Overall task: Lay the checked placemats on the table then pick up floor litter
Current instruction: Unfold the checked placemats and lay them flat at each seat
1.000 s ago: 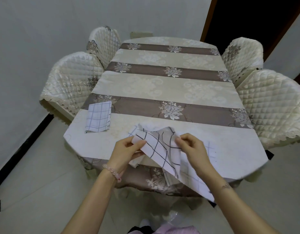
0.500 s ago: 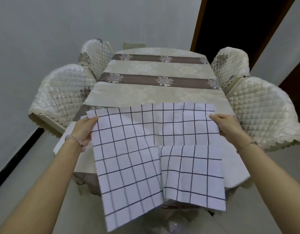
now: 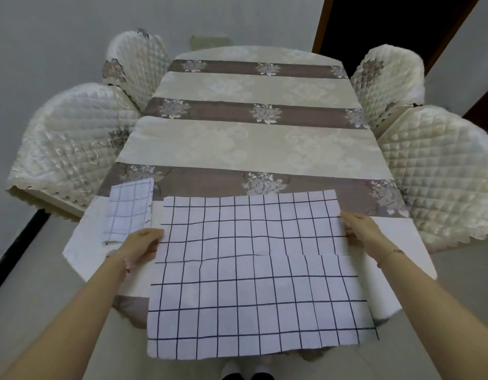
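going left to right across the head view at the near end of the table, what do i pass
near left chair → folded placemat → open placemat → right hand → near right chair

Nothing here can be read: no writing, label, brand, number or sign. The checked placemat (image 3: 251, 270), gripped at its side edges by the left hand (image 3: 140, 246) and the right hand (image 3: 361, 229), carries only a grid of dark lines on white. The folded placemat (image 3: 127, 212) just beyond the left hand bears the same plain grid. The tablecloth (image 3: 251, 149) on the surface beyond both hands shows only woven flowers and stripes.
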Demonstrator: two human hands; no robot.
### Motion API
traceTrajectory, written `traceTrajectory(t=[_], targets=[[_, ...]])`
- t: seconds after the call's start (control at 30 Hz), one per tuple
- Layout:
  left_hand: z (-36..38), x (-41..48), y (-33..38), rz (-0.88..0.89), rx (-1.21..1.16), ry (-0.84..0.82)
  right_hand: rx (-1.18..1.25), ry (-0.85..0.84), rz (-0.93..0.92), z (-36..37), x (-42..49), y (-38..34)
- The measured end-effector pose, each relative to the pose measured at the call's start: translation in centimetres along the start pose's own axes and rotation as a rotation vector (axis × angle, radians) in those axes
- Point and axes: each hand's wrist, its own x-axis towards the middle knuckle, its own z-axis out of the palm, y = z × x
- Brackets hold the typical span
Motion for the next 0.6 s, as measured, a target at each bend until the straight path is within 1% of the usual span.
traceTrajectory(t=[0.13, 0.33, 0.43, 0.53, 0.6], targets=[[-0.7, -2.0, -3.6, 0.033, -0.107, 0.059, -0.004, -0.01, -0.025, -1.1, -2.1, 2.5], [0.6, -5.5, -6.0, 0.068, -0.051, 0.12, -0.07, -0.01, -0.042, -1.4, -5.7, 4.9], [1.3, -5.6, -5.6, 0.112, -0.046, 0.159, -0.079, -0.032, -0.048, -1.3, -6.8, 5.2], [1.9, -5.4, -4.6, 0.153, -0.033, 0.186, -0.005, 0.0, -0.08, -1.5, -7.9, 5.0], [2.2, -5.6, -3.7, 0.218, -0.026, 0.201, 0.062, 0.026, -0.13, -1.9, -8.9, 4.6]])
